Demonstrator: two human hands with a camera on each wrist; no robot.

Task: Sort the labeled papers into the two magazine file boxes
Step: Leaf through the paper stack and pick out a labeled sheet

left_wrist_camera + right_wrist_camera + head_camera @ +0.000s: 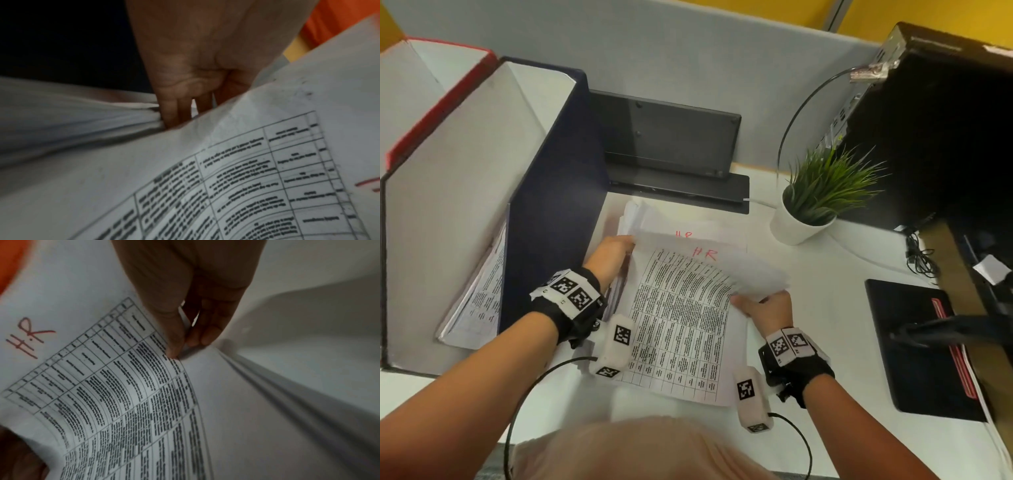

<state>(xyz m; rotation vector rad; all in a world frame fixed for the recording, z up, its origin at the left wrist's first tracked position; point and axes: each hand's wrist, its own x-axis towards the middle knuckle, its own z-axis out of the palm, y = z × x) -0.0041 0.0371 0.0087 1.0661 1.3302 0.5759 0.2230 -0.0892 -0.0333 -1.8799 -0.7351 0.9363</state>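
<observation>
A printed table sheet marked "HR" in red (pixel 681 308) is lifted off the paper stack (pixel 633 216) on the white desk. My left hand (pixel 613 257) holds its left edge; in the left wrist view the fingers (pixel 176 112) are tucked under the sheet (pixel 226 178) against the stack, and the thumb is hidden. My right hand (pixel 763 305) pinches the right edge between thumb and fingertips (pixel 174 344), near the "HR" label (pixel 28 337). At the left stand a navy file box (pixel 551 178) with papers inside (pixel 479 298) and, behind it, a red file box (pixel 431 102).
A potted plant (pixel 808 205) stands just right of the stack. A black keyboard (pixel 671 137) leans on the grey partition. A black computer tower (pixel 945 120) and a black pad (pixel 914 342) fill the right side, with cables near the edge.
</observation>
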